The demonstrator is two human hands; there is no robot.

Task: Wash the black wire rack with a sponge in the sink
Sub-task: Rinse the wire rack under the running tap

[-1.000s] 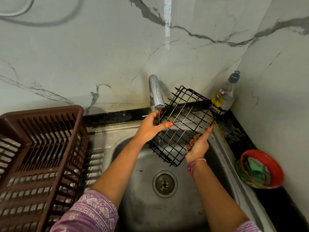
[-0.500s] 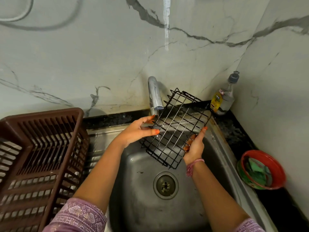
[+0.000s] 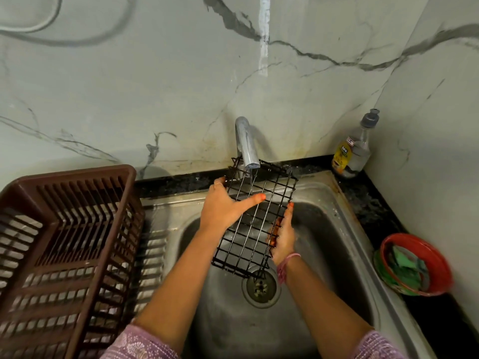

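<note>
Head view looks down on the steel sink (image 3: 321, 203), where the black wire rack (image 3: 255, 218) is held tilted under the tap (image 3: 246, 143) — a thin stream falls through it. Left hand (image 3: 225, 206) grips its left edge, thumb across the wires; right hand (image 3: 282, 237) clasps the right edge, fingers curled round it.

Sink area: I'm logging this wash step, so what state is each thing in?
black wire rack: tilted, held over the sink under the tap
tap: running a thin stream
left hand: holds the rack's left edge
right hand: holds its right edge
drain: unplugged
red bowl: holding green scrubbers
bottle: capped, upright
</note>
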